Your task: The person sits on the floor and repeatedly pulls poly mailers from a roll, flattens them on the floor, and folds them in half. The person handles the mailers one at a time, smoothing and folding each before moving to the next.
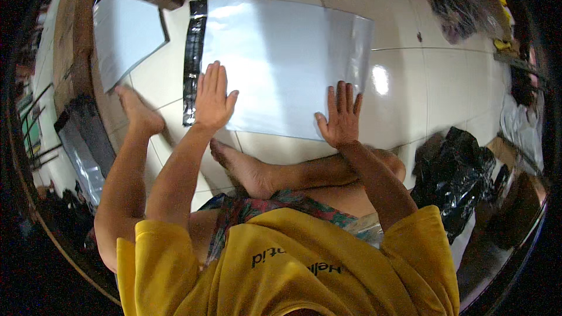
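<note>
A large pale grey plastic mailing bag (pixel 275 64) lies flat on the tiled floor in front of me. A black strip (pixel 195 61) runs along its left edge. My left hand (pixel 214 98) rests flat near that strip, fingers together and stretched away from me, thumb out to the side. Close to the bag's near right corner, my right hand (pixel 342 116) is laid palm down with its fingers slightly spread. Neither hand grips anything.
Another pale grey bag (pixel 126 35) lies at the far left, beside wooden furniture (pixel 73 41). Crumpled black plastic (pixel 453 169) sits at my right. Clear plastic packaging (pixel 462 11) is at the far right. My bare foot (pixel 246 167) lies just below the large bag.
</note>
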Available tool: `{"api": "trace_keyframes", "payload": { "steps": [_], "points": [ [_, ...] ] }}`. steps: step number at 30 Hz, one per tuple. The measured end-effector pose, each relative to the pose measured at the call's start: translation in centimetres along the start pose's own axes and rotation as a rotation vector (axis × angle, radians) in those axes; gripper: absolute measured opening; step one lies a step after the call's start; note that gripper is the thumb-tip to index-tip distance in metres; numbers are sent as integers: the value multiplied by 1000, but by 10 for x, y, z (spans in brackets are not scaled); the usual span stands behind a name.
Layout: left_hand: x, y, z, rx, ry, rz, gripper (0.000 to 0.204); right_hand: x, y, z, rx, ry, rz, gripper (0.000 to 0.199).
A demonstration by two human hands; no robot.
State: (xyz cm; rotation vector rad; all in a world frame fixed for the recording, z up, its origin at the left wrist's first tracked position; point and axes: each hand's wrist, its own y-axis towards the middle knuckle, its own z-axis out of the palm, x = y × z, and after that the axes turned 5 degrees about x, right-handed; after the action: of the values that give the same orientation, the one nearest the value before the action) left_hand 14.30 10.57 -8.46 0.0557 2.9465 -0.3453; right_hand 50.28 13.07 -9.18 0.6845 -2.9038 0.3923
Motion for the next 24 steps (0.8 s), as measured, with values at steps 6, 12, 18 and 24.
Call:
{"api": "trace_keyframes", "payload": {
  "steps": [6,12,18,24],
  "points": [
    [-143,95,4,-28,-334,510,57,-3,4,-5,-24,109,-9,79],
    [-231,175,34,119,-164,1117,69,2,2,-14,91,163,49,78],
    [-231,265,27,-97,-156,968,66,-2,0,-7,26,161,-6,79],
    [-237,305,13,-188,-3,821,70,-3,1,-8,31,140,-19,78]
  ]
}}
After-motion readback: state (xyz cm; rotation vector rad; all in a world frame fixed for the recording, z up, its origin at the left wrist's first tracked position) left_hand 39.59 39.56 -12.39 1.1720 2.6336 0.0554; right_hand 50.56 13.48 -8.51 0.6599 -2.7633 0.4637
